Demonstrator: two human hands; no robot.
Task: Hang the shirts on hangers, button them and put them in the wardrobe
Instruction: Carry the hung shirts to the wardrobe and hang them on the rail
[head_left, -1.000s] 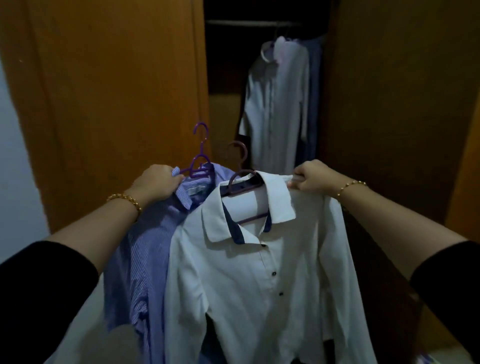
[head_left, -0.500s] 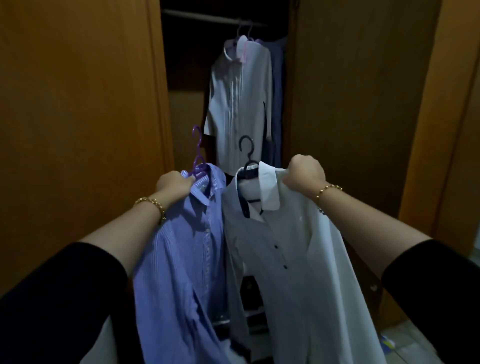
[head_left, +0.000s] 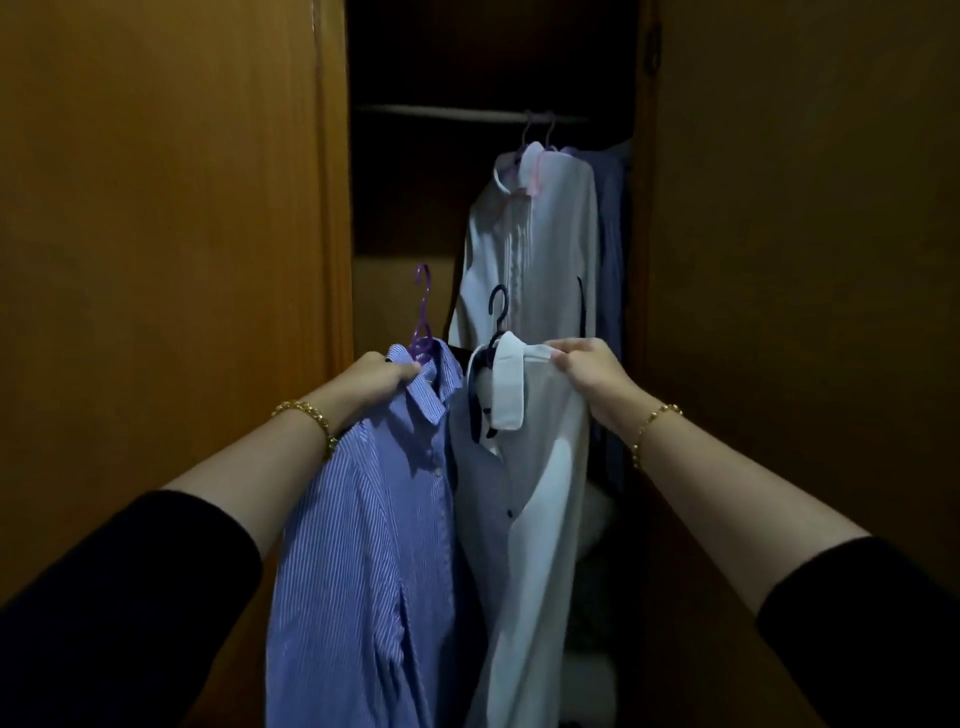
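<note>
A blue striped shirt (head_left: 363, 545) hangs on a purple hanger (head_left: 423, 322); my left hand (head_left: 371, 382) grips it at the collar and shoulder. A white shirt (head_left: 540, 499) with dark buttons and a dark inner collar hangs on a dark blue hanger (head_left: 496, 317); my right hand (head_left: 592, 374) grips its collar and shoulder. Both are held up side by side in front of the open wardrobe. The rail (head_left: 441, 111) runs across the dark opening above the hanger hooks.
On the rail's right end hang a white shirt (head_left: 530, 244) and a blue garment (head_left: 613, 234). The wooden wardrobe door (head_left: 171, 234) stands at the left and a wooden panel (head_left: 800, 260) at the right. The rail's left part is bare.
I have come closer to the wardrobe and its opening now fills the middle of the view. Both shirts have moved forward toward the opening, and the white shirt has turned more edge-on.
</note>
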